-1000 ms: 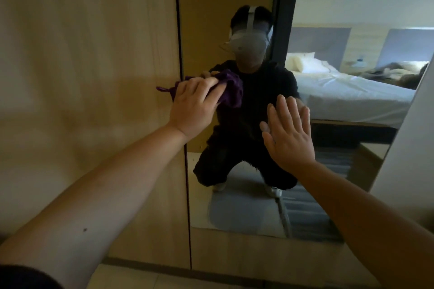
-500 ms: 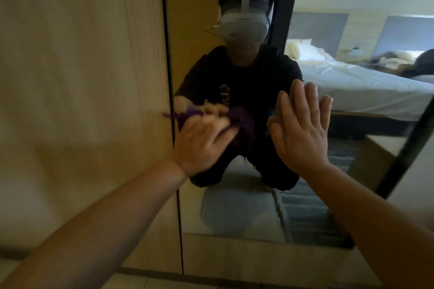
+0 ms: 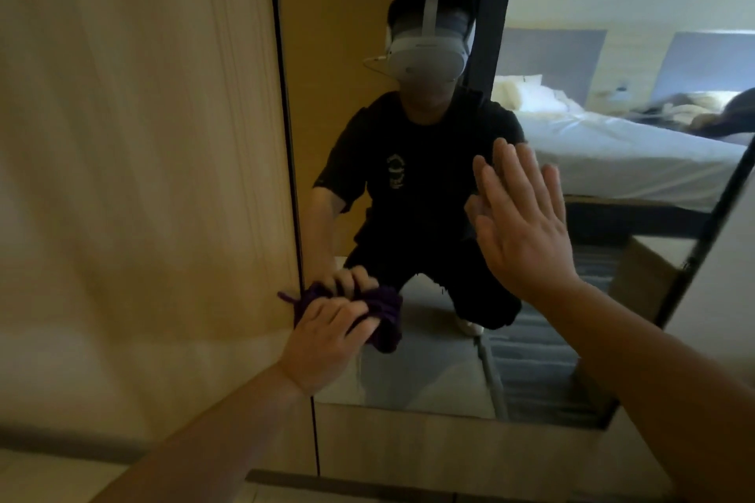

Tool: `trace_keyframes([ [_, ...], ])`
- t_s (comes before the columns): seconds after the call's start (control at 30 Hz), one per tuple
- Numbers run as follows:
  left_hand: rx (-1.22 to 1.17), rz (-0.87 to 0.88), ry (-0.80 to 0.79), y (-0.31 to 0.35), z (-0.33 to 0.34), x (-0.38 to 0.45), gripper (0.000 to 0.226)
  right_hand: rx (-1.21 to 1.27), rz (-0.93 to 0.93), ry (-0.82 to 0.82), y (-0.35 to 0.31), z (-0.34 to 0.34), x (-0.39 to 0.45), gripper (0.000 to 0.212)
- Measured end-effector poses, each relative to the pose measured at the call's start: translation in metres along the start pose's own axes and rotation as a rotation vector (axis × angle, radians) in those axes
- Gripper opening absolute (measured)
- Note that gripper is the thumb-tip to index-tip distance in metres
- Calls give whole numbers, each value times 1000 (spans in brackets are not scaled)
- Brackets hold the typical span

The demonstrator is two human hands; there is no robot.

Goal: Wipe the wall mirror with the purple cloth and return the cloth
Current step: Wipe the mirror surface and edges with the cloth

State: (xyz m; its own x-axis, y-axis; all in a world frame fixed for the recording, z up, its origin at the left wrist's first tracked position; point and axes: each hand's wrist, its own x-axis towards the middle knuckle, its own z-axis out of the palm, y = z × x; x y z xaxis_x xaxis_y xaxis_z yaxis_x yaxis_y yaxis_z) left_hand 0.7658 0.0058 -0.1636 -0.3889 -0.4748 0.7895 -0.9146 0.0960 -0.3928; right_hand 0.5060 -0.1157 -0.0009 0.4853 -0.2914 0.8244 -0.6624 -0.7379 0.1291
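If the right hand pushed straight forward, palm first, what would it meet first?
The glass of the frameless wall mirror. The open right hand faces it flat, fingers spread; it looks pressed against the glass already, though contact is hard to confirm.
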Motion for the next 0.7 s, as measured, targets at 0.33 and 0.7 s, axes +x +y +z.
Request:
trace_keyframes([
  [0.33, 182, -50, 453, -54, -72, 290, 26, -131, 53, -11, 84, -20, -21, 60],
  [0.7, 86, 106, 280, 19, 21, 109, 30, -111, 8, 238, 90, 9, -21, 59],
])
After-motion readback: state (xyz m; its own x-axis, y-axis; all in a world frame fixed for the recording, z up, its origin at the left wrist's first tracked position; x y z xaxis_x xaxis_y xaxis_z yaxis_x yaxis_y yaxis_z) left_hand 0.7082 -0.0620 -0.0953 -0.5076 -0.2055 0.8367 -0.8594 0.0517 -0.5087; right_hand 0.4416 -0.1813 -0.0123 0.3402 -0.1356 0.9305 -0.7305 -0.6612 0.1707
